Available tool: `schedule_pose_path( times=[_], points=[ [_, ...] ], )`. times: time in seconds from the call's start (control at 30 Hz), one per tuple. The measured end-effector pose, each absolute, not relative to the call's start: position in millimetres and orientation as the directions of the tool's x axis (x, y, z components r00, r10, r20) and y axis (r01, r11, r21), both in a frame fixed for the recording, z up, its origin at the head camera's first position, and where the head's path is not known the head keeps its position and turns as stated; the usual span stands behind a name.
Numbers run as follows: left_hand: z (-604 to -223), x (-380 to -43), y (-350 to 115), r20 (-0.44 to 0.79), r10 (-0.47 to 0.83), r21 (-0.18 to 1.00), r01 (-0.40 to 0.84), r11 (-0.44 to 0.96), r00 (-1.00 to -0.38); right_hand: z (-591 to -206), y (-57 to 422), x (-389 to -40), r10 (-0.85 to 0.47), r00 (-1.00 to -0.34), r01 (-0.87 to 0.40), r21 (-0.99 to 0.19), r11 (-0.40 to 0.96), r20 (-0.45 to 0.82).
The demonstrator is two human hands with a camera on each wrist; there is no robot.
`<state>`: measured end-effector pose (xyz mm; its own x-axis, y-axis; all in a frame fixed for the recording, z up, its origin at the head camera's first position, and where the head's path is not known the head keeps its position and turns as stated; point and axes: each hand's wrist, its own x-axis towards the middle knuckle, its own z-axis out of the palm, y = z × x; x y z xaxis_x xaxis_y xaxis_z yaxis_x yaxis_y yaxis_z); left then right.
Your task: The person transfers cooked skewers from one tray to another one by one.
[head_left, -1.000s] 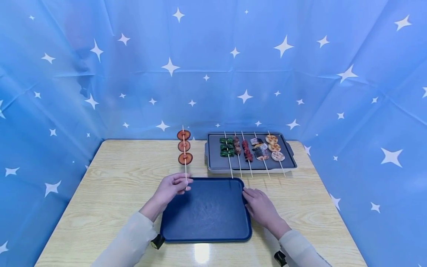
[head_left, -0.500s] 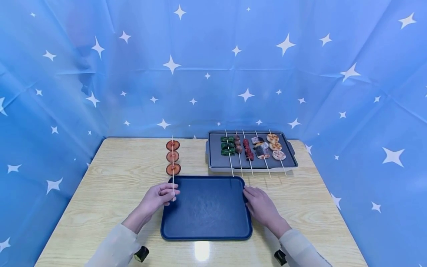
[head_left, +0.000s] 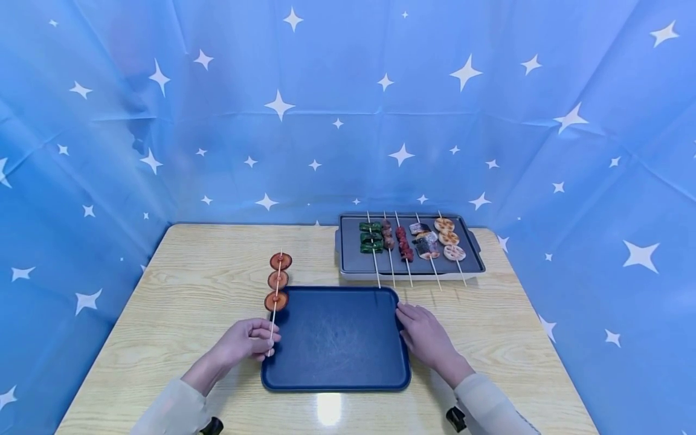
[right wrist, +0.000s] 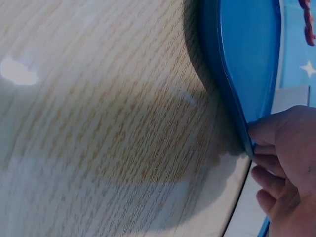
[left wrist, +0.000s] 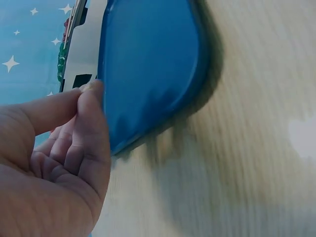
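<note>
My left hand [head_left: 244,344] pinches the lower end of a skewer [head_left: 277,279] between thumb and fingers. Three round reddish-brown slices with dark rims are threaded on it, and it leans over the left edge of a dark blue tray [head_left: 337,344]. In the left wrist view the left hand [left wrist: 69,143] is beside a tray corner, with the slices hidden behind it. On the opposite side, my right hand [head_left: 426,338] holds the tray's right rim. The right wrist view shows the thumb of that hand [right wrist: 291,158] over the rim and the fingers outside it. The tray's inside is bare.
Behind the tray stands a grey grill plate [head_left: 356,260] bearing several skewers: green pepper pieces [head_left: 371,237], brown balls, red chunks [head_left: 405,244], fish pieces [head_left: 426,244] and pale round slices [head_left: 449,238]. Their sticks reach over its front edge. A starry blue curtain [head_left: 348,151] surrounds the wooden table [head_left: 163,302].
My left hand has moved left and toward me, bringing the skewer down from beyond the tray to its left edge, where it now tilts. The right hand and tray stay in place.
</note>
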<state>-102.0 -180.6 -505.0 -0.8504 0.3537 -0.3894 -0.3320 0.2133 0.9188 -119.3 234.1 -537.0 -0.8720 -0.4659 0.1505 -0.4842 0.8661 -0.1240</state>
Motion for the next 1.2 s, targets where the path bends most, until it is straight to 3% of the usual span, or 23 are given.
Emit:
schedule_pose_path(
  times=[0.43, 1.2],
  points=[
    [-511, -78, -178, -0.453, 0.408, 0.890, -0.380, 0.251, -0.792, -539, 235, -120, -0.471, -0.865, -0.493, -0.115, 0.862, 0.174],
    [-523, -62, -170, -0.495, 0.396, 0.866, -0.404, 0.295, -0.773, -538, 234, -120, -0.476, -0.862, -0.499, -0.125, 0.858, 0.178]
  ],
)
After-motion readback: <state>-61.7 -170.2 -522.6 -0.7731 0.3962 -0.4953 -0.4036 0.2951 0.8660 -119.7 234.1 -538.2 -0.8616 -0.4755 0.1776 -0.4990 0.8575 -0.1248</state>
